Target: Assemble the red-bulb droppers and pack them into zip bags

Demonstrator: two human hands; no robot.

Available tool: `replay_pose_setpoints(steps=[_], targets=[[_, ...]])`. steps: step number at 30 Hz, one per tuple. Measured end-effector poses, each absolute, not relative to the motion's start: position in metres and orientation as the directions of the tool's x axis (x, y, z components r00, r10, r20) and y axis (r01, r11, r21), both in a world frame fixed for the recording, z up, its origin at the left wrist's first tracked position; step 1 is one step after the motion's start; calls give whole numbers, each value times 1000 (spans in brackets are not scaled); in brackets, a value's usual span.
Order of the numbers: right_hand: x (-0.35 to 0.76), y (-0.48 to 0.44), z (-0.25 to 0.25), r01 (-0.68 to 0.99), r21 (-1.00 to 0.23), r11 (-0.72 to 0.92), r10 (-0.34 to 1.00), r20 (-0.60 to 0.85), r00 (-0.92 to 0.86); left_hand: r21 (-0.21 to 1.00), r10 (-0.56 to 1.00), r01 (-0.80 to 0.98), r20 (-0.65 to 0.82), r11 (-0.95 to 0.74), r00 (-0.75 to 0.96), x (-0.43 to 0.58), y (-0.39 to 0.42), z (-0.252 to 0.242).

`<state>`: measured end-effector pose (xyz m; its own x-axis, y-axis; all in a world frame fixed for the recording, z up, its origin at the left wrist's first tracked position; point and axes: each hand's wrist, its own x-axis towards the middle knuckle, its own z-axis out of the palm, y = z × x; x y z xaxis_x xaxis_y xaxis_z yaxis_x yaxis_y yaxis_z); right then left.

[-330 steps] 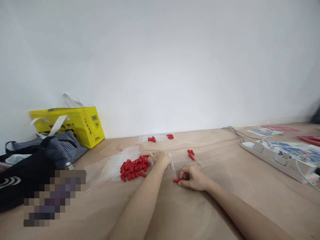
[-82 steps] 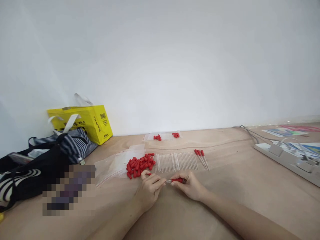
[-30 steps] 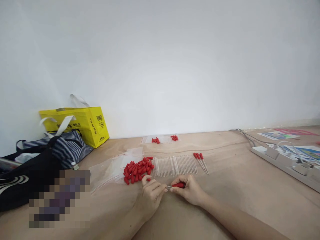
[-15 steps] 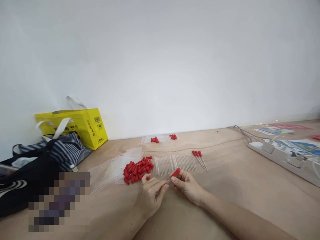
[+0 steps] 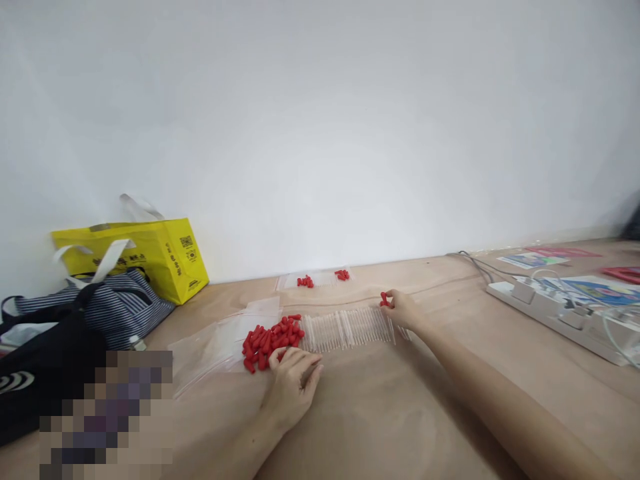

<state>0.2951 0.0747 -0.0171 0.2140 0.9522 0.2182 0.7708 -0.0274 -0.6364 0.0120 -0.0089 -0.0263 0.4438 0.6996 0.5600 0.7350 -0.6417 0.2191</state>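
Note:
My right hand is at the right end of a row of clear glass tubes, its fingertips closed on a red-bulbed dropper. Behind the hand, other droppers lying there are mostly hidden; only their thin tube ends show below it. My left hand rests low over the table, just in front of a pile of red rubber bulbs. Its fingers are loosely curled, with the thumb apart from the index finger. Some bulbs lie close against its far fingers, and I see nothing gripped.
Clear plastic bags lie left of the bulbs. Farther back is another bag with red bulbs and tubes. A yellow bag, striped bag and black bag stand left. A white power strip with cables lies right.
My hands were together at a dropper in front of the tubes. My right hand has moved right and away to the row's end; my left hand has let go and drawn slightly left.

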Motion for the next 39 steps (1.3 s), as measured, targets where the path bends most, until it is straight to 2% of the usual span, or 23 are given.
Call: replay_pose_setpoints(steps=[7,15,21,25,33,39], targets=[[286,86,-34,870,-491,-47,959,220,176,220,721,750,532,-623,443,11,-9,-27],[286,79,-32,888,-461,9,957,261,126,198,726,771,533,-606,434,11,-11,-27],[252,62,-27,881,-472,39,964,249,91,172,755,901,619,-398,215,6,-6,-21],[222,58,-25,883,-470,-1,978,185,100,174,794,943,594,-285,131,-5,10,-10],[204,69,-16,885,-453,-104,989,50,142,-9,778,880,464,-474,424,-9,41,4],[205,73,-16,882,-465,-78,992,49,114,-43,748,837,425,-545,509,0,50,4]])
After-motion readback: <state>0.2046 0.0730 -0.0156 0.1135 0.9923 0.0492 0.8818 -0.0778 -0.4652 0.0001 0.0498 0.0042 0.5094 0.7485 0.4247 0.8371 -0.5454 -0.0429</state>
